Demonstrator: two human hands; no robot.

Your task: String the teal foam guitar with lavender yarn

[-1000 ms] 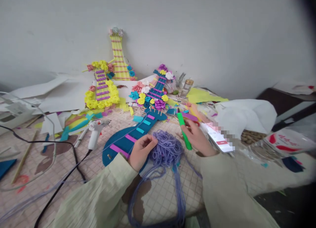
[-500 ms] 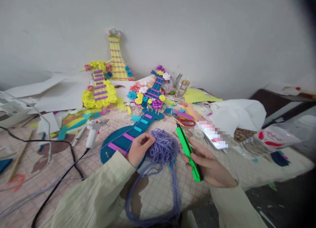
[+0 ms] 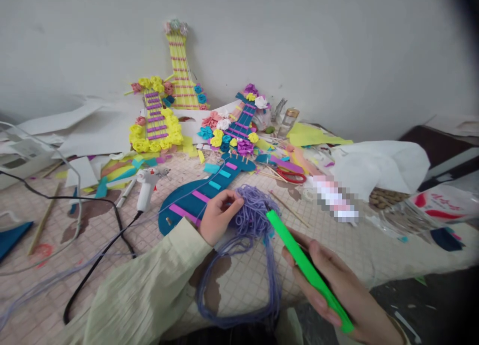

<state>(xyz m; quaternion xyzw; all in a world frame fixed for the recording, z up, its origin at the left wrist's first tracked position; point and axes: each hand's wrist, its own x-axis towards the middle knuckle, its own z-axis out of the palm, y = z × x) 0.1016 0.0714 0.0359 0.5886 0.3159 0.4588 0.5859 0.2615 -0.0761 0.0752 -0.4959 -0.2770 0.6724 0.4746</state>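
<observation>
My left hand [image 3: 219, 216] pinches a strand at the edge of a tangled bundle of lilac yarn [image 3: 254, 213] that lies on the table and trails down toward me. Under that hand is a flat blue guitar shape [image 3: 198, 198] with pink and turquoise strips. My right hand [image 3: 337, 285] is closed round a bright green utility knife [image 3: 305, 265], whose tip points at the yarn bundle.
A white glue gun [image 3: 146, 191] with a black cord [image 3: 97, 270] lies to the left. Decorated yellow and blue guitars [image 3: 160, 125] lean on the wall. Red scissors [image 3: 288, 175], a phone [image 3: 335, 198], paper scraps and a white cloth [image 3: 377, 168] crowd the right.
My right hand has drawn the green knife back from the far clutter toward me and to the right, turning its tip toward the yarn. My left hand stayed on the yarn.
</observation>
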